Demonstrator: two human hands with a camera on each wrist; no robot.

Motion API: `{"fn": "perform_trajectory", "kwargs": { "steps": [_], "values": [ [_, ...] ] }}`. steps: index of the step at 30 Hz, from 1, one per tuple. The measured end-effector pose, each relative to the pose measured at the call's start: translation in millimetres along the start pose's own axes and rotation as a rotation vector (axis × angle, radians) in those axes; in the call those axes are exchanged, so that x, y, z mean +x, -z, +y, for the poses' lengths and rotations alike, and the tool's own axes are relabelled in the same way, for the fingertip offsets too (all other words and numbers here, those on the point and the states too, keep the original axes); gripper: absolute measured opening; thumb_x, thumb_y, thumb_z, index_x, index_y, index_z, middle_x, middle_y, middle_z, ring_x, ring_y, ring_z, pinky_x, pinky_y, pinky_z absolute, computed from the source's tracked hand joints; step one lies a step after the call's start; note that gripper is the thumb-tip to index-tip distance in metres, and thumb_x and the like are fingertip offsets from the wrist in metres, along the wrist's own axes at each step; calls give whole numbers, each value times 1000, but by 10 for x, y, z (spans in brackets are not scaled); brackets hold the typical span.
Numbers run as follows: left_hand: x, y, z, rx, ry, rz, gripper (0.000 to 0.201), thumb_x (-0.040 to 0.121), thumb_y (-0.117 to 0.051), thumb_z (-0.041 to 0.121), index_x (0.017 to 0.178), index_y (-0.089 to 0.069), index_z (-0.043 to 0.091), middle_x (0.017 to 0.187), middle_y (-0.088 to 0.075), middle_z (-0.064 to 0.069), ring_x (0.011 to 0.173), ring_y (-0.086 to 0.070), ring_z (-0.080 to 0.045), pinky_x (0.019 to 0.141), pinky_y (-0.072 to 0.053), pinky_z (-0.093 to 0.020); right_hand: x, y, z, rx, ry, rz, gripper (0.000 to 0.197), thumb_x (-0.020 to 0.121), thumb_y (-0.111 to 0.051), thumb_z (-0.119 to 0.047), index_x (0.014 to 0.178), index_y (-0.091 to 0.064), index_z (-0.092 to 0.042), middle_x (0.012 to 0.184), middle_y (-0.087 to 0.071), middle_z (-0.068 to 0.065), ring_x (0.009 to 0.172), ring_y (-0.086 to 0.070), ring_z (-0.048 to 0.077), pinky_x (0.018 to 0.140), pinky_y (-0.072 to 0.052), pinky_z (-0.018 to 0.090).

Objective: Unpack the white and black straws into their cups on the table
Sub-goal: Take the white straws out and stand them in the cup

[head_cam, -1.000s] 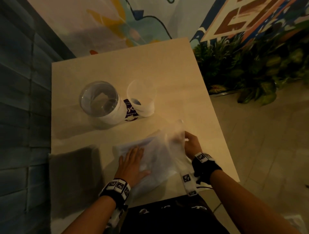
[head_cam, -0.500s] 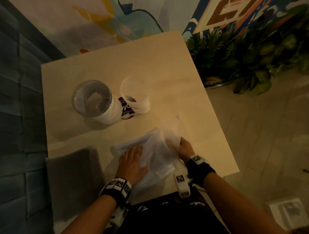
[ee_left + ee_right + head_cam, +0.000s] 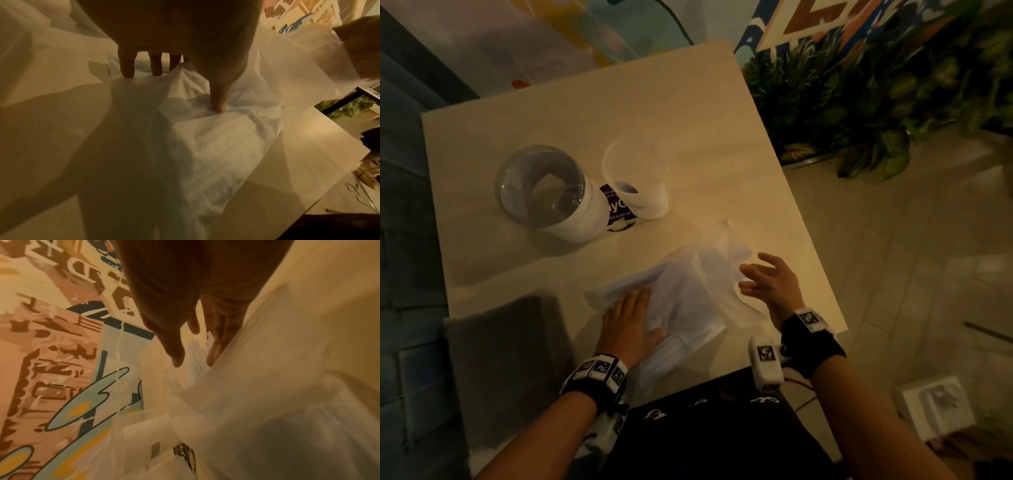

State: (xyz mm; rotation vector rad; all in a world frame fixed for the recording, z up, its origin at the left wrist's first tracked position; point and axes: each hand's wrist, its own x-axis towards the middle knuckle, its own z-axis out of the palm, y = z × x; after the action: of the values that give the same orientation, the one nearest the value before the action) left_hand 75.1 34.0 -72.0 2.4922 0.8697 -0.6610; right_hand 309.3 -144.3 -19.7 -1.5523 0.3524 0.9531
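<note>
Right hand (image 3: 767,286) released bag (image 3: 688,308), fingers spread beside it | left hand (image 3: 631,317) flat, pressing bag

Looks like a café: a graffiti-style mural (image 3: 599,37) behind the table's (image 3: 688,113) far edge, leafy plants (image 3: 876,89) off its right side, tiled floor (image 3: 893,257).

You have the translucent plastic bag (image 3: 688,301) lying crumpled at the table's 6 o'clock edge, its straws too blurred to make out. At 10 o'clock from it stand two cups, touching: the wide one (image 3: 544,192) and, at its 3 o'clock, the smaller one (image 3: 635,178).
</note>
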Motion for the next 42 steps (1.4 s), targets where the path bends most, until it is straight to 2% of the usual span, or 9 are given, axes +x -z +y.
{"fn": "perform_trajectory", "kwargs": {
  "steps": [5,9,13,17,21,28,36,39,42],
  "values": [
    [11,-15,-1,-30,2,9,105,67,-29,81,151,-29,20,153,-36,-6,135,-39,-31,106,-37,-48,-145,126,63,-45,96,179,32,83,-75,-3,111,-60,3,98,-69,23,69,-70,30,63,-59,34],
    [25,-14,11,-50,9,15,100,69,-40,78,150,-30,19,151,-37,-6,133,-40,-32,104,-40,-49,-105,39,148,-362,-12,55,16,85,-75,-15,84,-71,0,72,-70,12,61,-65,20,58,-55,28],
    [41,13,40,-71,24,-24,95,77,-63,68,151,-23,24,155,-26,-1,137,-31,-28,108,-34,-46,73,-170,291,-653,-61,-38,21,88,-65,-19,81,-75,-2,76,-68,10,70,-61,21,62,-47,29],
    [58,53,72,-49,11,-35,92,78,-69,58,151,-24,26,155,-25,0,138,-30,-27,108,-35,-43,379,-332,464,-553,-79,-61,36,79,-72,-38,89,-74,-4,91,-75,13,84,-69,30,75,-58,50],
    [93,16,51,-24,17,-30,93,75,-71,59,150,-26,27,154,-28,1,137,-31,-26,108,-36,-43,399,-402,452,-450,-70,-37,32,83,-71,-26,104,-71,-2,104,-71,8,93,-66,26,79,-56,48],
    [103,-35,59,-20,3,-5,93,73,-73,58,148,-29,27,152,-30,0,135,-33,-28,106,-37,-45,266,-353,424,-137,-71,156,15,81,-79,-23,78,-72,-10,64,-66,-3,53,-54,11,50,-42,28],
    [103,5,103,-18,2,-3,91,73,-74,57,147,-30,26,151,-29,1,135,-31,-28,106,-37,-45,268,-302,302,70,-145,154,44,80,-77,-42,100,-72,-3,91,-75,12,81,-69,28,74,-59,48],
    [115,4,109,-22,1,2,90,72,-74,57,146,-32,26,149,-32,0,133,-33,-28,105,-38,-44,270,-261,280,113,-127,177,33,89,-71,-33,92,-67,-1,80,-67,15,74,-64,30,65,-55,40],
    [123,3,104,-18,7,-5,90,71,-75,58,145,-33,27,149,-32,0,133,-33,-28,104,-39,-44,287,-214,285,138,-126,181,36,85,-74,-34,94,-68,0,84,-67,18,76,-64,31,71,-53,44]
  ]
}}
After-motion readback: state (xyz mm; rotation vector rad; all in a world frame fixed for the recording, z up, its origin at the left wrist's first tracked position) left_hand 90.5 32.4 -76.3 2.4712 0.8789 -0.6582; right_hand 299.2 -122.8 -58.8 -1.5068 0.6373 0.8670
